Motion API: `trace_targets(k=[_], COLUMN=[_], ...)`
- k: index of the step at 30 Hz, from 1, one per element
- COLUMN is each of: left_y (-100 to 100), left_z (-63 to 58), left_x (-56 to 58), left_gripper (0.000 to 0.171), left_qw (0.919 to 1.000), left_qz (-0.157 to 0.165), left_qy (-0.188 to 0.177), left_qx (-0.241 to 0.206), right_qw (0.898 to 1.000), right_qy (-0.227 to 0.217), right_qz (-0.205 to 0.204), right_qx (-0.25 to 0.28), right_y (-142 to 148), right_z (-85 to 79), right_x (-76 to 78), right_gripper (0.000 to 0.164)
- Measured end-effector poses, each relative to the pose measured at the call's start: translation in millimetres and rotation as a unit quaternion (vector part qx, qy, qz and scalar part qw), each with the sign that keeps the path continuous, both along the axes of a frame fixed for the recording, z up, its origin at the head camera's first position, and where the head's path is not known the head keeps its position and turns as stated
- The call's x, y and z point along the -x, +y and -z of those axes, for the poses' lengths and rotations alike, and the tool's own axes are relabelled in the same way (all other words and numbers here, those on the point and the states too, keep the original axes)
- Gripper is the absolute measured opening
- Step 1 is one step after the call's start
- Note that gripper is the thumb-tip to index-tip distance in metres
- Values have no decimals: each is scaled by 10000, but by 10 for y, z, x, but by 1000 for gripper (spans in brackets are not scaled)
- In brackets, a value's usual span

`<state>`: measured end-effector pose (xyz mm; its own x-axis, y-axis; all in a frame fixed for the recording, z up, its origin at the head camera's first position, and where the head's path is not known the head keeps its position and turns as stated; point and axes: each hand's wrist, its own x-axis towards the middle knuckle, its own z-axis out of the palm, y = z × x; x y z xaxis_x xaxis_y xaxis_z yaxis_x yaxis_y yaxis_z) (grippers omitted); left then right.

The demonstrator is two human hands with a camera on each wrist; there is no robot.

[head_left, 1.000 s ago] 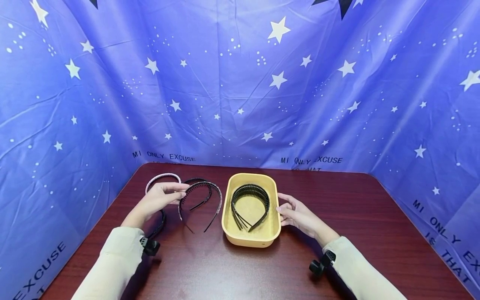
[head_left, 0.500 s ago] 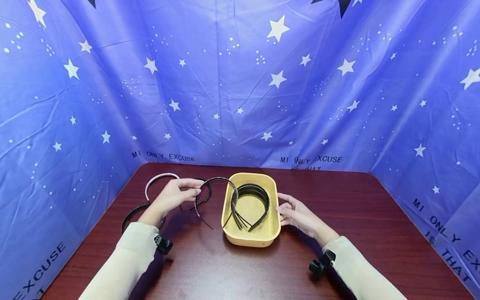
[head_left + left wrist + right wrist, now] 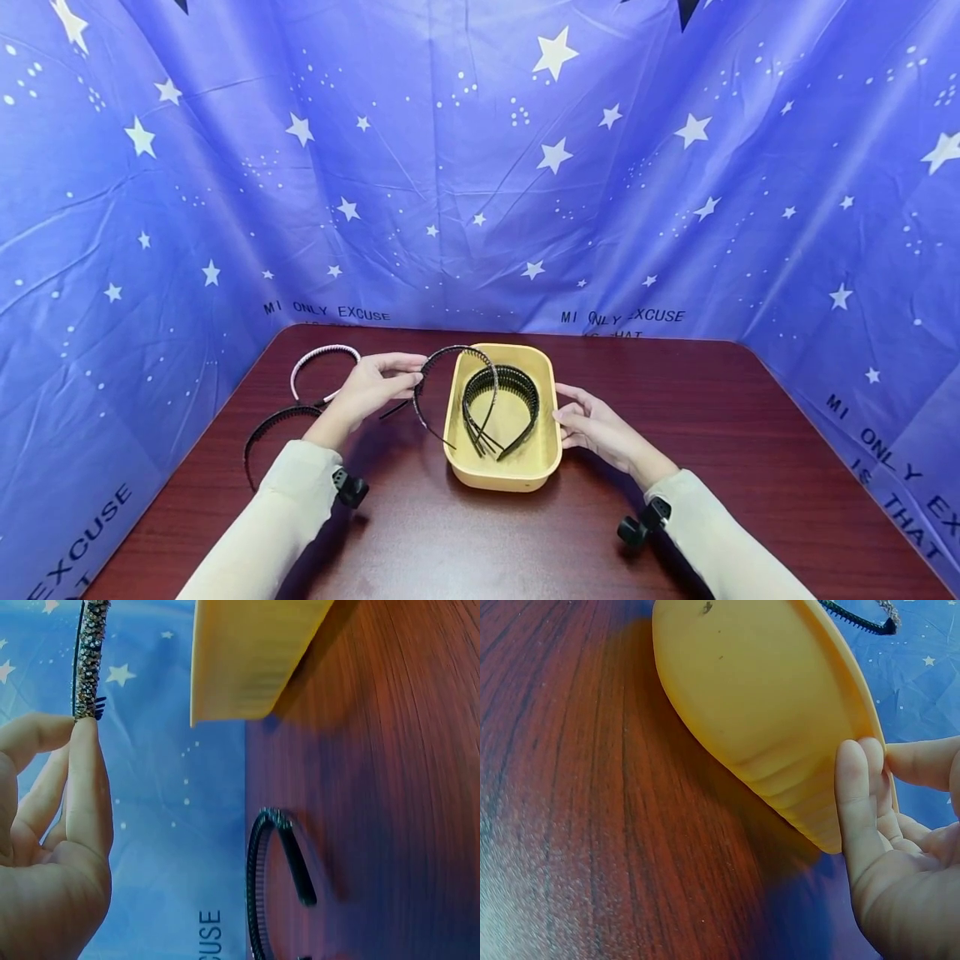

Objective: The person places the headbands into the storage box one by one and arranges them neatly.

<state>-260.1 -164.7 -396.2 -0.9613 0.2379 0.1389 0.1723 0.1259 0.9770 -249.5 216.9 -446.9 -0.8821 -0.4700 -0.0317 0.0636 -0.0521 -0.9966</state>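
Observation:
My left hand [image 3: 367,392] pinches a dark, glittery headband [image 3: 90,656] between thumb and fingertips. Its teeth show on the inner side, and its hoop hangs over the left part of a yellow plastic bin [image 3: 506,481]. Inside the bin lies a nested stack of black toothed headbands [image 3: 531,400], tips toward me. My right hand [image 3: 603,433] touches the bin's right side with extended fingers; in the right wrist view, fingertips [image 3: 853,761] press on the outer wall near the rim.
On the table's left lie a pale pink headband [image 3: 295,377] and a black headband [image 3: 255,433], partly behind my left arm. Another black headband [image 3: 256,900] lies left of the bin, mostly hidden by my hand in the head view. A starry blue cloth [image 3: 480,167] encloses the table.
My left hand has carried the glittery headband rightward, from beside the bin to over its left part. The right hand and the bin stay put.

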Motion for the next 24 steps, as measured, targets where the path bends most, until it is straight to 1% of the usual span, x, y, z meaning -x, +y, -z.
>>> trace_targets(k=[4, 12, 16, 20, 24], left_y=[116, 319, 409, 502, 579], left_z=[8, 45, 37, 26, 7], left_x=[31, 137, 185, 240, 286], left_gripper=[36, 34, 31, 29, 28], left_qw=[10000, 9995, 9988, 9964, 9917], left_qz=[46, 98, 94, 80, 46], left_qy=[24, 44, 150, 328, 543], left_qx=[66, 292, 454, 774, 1163], right_qw=[10000, 10000, 10000, 10000, 10000], right_qy=[-15, -9, -17, -1, -16], right_qz=[8, -15, -17, -16, 34], right_qx=[-1, 12, 14, 14, -1], right_y=[-1, -4, -6, -1, -8], right_z=[-6, -8, -9, -2, -5], right_x=[-3, -5, -4, -5, -11], right_gripper=[71, 70, 71, 71, 71])
